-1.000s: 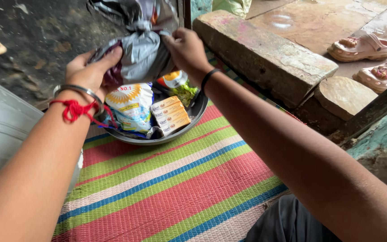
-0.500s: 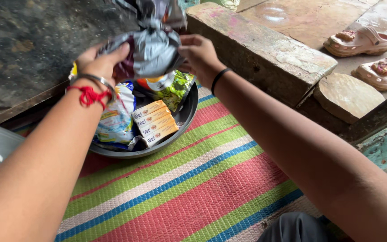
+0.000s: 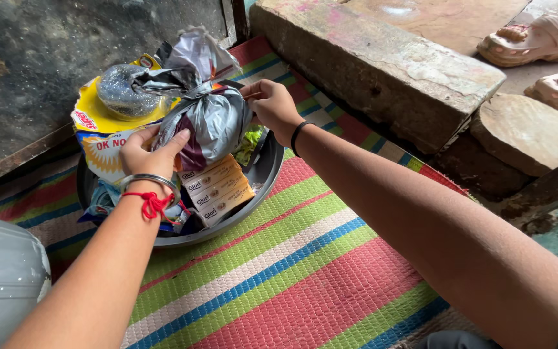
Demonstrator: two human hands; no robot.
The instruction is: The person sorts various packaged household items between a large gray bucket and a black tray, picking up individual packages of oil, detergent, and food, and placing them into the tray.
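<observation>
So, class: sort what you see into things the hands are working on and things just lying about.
In hand:
left hand
right hand
grey foil packet
metal bowl

Lying about:
striped mat
stone slab
pink sandals

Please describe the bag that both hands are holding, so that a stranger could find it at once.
Look at the round metal bowl on the striped mat. Above its middle, the left hand and right hand grip a crumpled silver bag. Its neighbours are yellow packets; only this one is shiny grey with a twisted neck.
</observation>
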